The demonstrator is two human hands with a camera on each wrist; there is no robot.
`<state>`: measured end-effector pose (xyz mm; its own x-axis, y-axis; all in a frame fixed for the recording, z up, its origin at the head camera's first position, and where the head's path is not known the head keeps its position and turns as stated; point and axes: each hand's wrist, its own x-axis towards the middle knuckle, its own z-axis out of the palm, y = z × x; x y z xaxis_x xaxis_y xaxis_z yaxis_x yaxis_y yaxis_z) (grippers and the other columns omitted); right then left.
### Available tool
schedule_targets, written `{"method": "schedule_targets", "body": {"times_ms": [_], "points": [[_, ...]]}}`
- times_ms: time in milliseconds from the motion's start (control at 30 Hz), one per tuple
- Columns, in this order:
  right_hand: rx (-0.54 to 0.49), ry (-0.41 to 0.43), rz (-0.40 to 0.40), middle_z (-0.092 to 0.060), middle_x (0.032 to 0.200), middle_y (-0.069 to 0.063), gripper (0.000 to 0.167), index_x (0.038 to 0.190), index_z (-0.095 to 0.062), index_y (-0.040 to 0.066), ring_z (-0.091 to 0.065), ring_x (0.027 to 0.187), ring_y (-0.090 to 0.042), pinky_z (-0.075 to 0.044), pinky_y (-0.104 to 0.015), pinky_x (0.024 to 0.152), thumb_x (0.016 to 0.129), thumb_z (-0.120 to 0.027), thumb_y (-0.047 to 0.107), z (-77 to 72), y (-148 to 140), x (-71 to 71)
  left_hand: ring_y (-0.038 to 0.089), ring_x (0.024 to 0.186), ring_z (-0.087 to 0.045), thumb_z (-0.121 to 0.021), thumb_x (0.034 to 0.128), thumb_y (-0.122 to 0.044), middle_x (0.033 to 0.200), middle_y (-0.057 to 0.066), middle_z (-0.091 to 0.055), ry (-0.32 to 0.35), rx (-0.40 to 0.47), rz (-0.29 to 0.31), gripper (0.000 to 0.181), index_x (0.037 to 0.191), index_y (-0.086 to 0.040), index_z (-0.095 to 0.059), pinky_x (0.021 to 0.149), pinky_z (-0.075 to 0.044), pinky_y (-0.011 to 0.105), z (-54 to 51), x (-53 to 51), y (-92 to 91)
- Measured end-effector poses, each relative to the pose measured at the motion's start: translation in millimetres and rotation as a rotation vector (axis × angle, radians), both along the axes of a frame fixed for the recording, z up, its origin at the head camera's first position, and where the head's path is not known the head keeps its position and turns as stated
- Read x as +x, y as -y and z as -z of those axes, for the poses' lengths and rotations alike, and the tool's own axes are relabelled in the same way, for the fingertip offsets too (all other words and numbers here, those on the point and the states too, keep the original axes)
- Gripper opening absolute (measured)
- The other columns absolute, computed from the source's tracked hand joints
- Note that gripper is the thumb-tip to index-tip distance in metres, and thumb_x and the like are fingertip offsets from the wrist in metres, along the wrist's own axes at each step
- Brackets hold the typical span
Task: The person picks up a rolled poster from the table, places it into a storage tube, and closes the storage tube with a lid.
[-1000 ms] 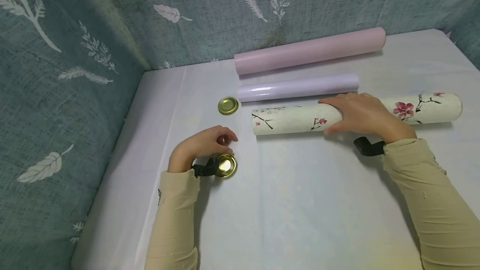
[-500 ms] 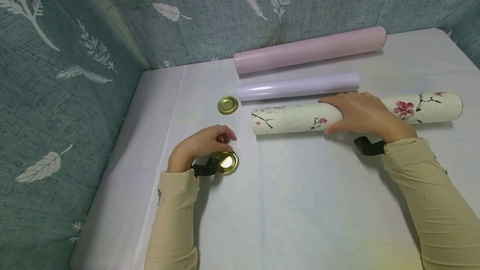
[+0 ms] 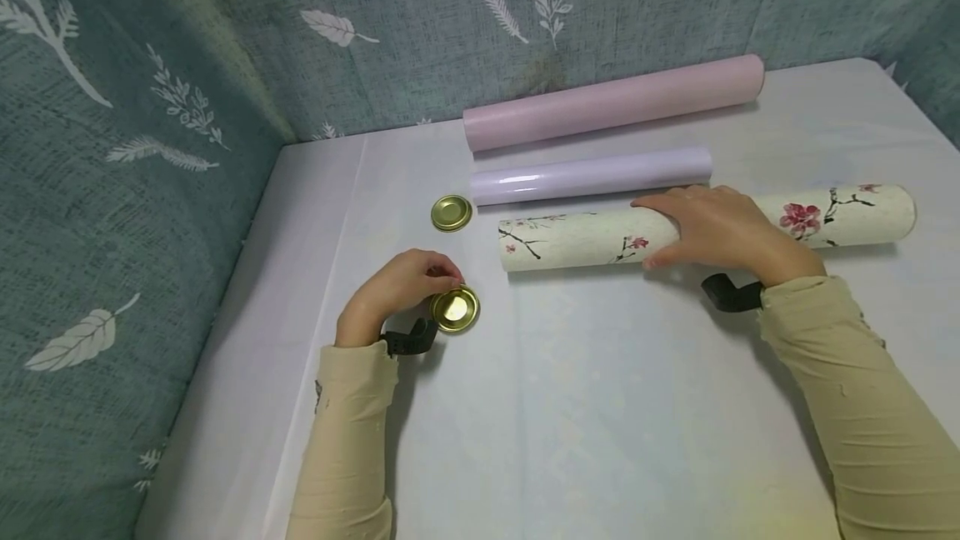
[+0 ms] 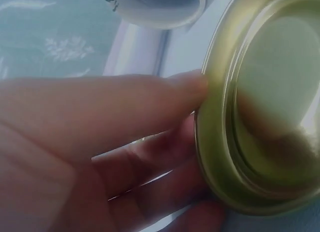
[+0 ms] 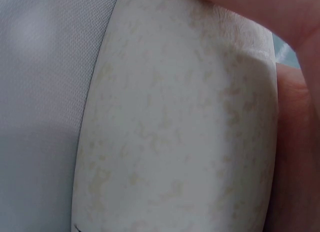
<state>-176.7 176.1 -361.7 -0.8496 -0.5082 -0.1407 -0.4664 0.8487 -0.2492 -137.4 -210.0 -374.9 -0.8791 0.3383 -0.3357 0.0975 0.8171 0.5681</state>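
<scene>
My left hand (image 3: 401,288) pinches the rim of a round gold metal lid (image 3: 455,309) between thumb and fingers. In the left wrist view the lid (image 4: 215,117) stands tilted, the thumb (image 4: 145,99) on its near edge and fingers behind it. Over a cream wallpaper roll with pink blossoms (image 3: 577,238) lies my right hand (image 3: 720,232), gripping it with thumb on the near side and fingers across the top. Close up, the right wrist view shows the mottled roll (image 5: 170,122) between the fingers. A second gold lid (image 3: 452,212) rests flat beyond the left hand.
Behind the blossom roll lie a glossy lilac roll (image 3: 592,177) and a thicker pink roll (image 3: 615,102) near the wall. Green leaf-print cloth (image 3: 420,23) bounds the white-covered table (image 3: 615,407) at the back and left.
The left thumb and fingers have drawn together on the lid's edge. That lid has moved away from the body and slightly right. My right hand stays on the blossom roll.
</scene>
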Motion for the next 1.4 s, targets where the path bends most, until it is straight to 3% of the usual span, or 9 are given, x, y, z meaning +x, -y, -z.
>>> {"method": "schedule_targets", "body": {"times_ms": [367, 600, 967, 1267, 1400], "points": [[-0.004, -0.025, -0.005, -0.048, 0.127, -0.011, 0.091, 0.134, -0.040, 0.021, -0.043, 0.114, -0.032, -0.033, -0.053, 0.086, 0.060, -0.067, 0.065, 1.1, 0, -1.1, 0.015, 0.082, -0.050, -0.054, 0.0892, -0.025, 0.087, -0.001, -0.059, 0.005, 0.025, -0.066, 0.013, 0.091, -0.014, -0.061, 0.076, -0.040, 0.030, 2.0, -1.8, -0.8], [-0.007, -0.030, -0.001, -0.048, 0.128, -0.010, 0.090, 0.134, -0.040, 0.022, -0.043, 0.115, -0.031, -0.032, -0.053, 0.086, 0.060, -0.068, 0.064, 0.6, 0, -1.5, 0.017, 0.073, -0.049, -0.052, 0.0903, -0.021, 0.084, 0.002, -0.057, -0.046, 0.002, -0.110, 0.011, 0.092, -0.012, -0.059, 0.065, -0.041, 0.029, 5.6, -10.9, -6.3], [-0.028, -0.034, -0.004, -0.049, 0.126, -0.007, 0.089, 0.134, -0.041, 0.022, -0.043, 0.115, -0.030, -0.032, -0.053, 0.088, 0.059, -0.068, 0.064, 3.9, 2, -1.2, 0.016, 0.071, -0.051, -0.055, 0.0889, -0.018, 0.085, 0.003, -0.058, -0.058, -0.038, -0.099, 0.010, 0.091, -0.010, -0.060, 0.066, -0.042, 0.029, 5.2, -23.9, -13.6], [-0.025, -0.041, 0.005, -0.050, 0.126, -0.006, 0.090, 0.133, -0.041, 0.023, -0.043, 0.115, -0.029, -0.031, -0.052, 0.088, 0.059, -0.068, 0.065, 5.9, 4, -0.6, 0.017, 0.071, -0.051, -0.055, 0.0889, -0.023, 0.080, 0.003, -0.057, -0.074, -0.018, -0.166, 0.014, 0.090, -0.012, -0.062, 0.065, -0.041, 0.030, 9.1, -31.5, -19.5], [-0.027, -0.045, 0.017, -0.050, 0.126, -0.006, 0.090, 0.133, -0.042, 0.024, -0.043, 0.115, -0.028, -0.032, -0.051, 0.087, 0.058, -0.067, 0.066, 4.4, 0, -0.1, 0.018, 0.076, -0.052, -0.056, 0.0877, -0.027, 0.086, 0.003, -0.058, -0.053, -0.011, -0.131, 0.017, 0.095, -0.013, -0.061, 0.069, -0.041, 0.031, 5.9, -31.1, -23.9]]}}
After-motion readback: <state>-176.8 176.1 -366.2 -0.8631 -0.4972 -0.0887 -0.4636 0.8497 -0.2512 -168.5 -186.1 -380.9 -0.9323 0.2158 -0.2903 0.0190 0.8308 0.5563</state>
